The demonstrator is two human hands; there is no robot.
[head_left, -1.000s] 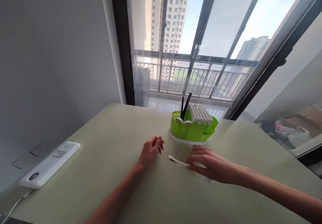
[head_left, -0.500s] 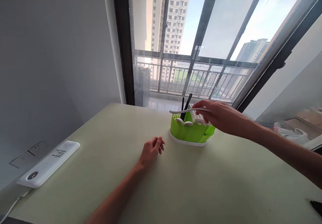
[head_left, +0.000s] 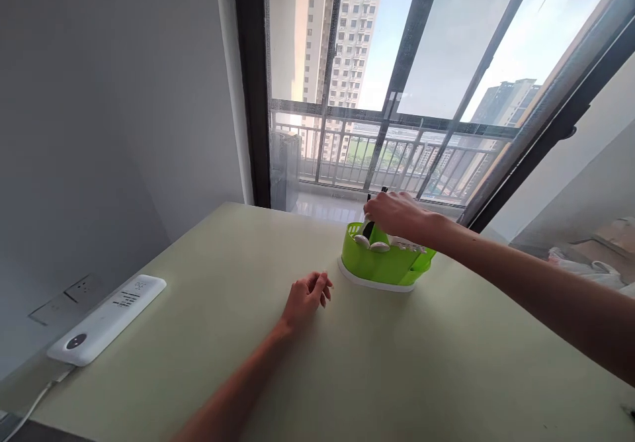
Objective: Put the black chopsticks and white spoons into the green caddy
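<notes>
A bright green utensil caddy (head_left: pixel 377 266) with a white base stands on the table. Two white rounded pieces (head_left: pixel 380 247) sit on its front rim. Black chopsticks (head_left: pixel 384 190) stick up behind my right hand (head_left: pixel 397 214), which is over the caddy with its fingers closed and pointing down. Just below the fingertips shows part of a white spoon (head_left: pixel 366 220) inside the caddy's left section; the fingers hide the rest. My left hand (head_left: pixel 308 294) rests on the table in front of the caddy, fingers curled in, holding nothing.
A long white power strip (head_left: pixel 106 319) with a cable lies at the table's left edge, beside a wall with sockets (head_left: pixel 79 288). Behind the table (head_left: pixel 238 263) is a large window (head_left: pixel 387 111) with a dark frame. Bags and boxes (head_left: pixel 595 270) are at far right.
My right hand has moved left and tipped down, taking the spoon from level above the caddy to down in its left section. My left hand stays on the table. The view has shifted slightly.
</notes>
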